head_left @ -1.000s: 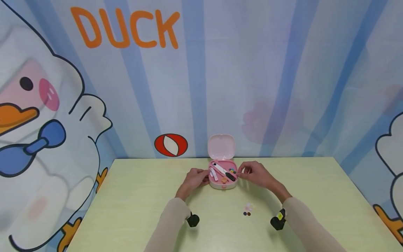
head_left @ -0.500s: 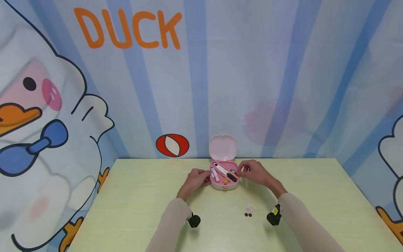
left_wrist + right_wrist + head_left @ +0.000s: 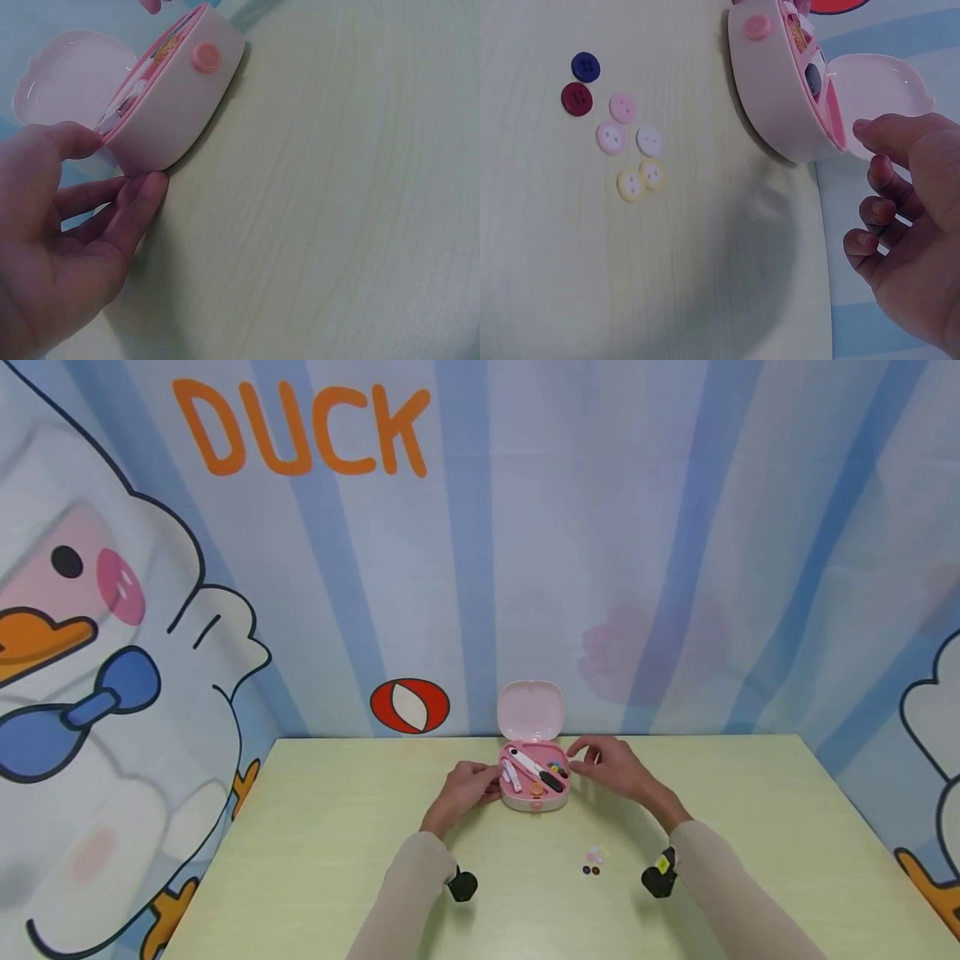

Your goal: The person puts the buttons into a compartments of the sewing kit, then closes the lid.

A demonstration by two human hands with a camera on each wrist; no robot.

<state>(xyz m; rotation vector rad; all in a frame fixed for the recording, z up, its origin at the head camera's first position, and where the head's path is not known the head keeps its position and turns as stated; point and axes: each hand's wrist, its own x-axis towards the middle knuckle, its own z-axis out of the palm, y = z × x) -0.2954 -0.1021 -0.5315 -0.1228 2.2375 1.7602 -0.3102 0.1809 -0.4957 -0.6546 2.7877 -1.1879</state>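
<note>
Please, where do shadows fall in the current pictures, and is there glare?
Head view: soft shadows beside the sleeves, no strong glare; left wrist view: shadow on the table beside the left hand, small glints on the open lid; right wrist view: broad, soft shadow near the pink box, lid edge faintly shining.

I see the pink-and-white box sitting upright toward 12 o'clock on the desk, its round pink button clasp facing 6. Its pale, rounded lid stands open at 12. Inside, I make out a white tool with a black end pointing to 4, a small white piece at 9, an orange disc near 6 and colourful bits at 3.
</note>
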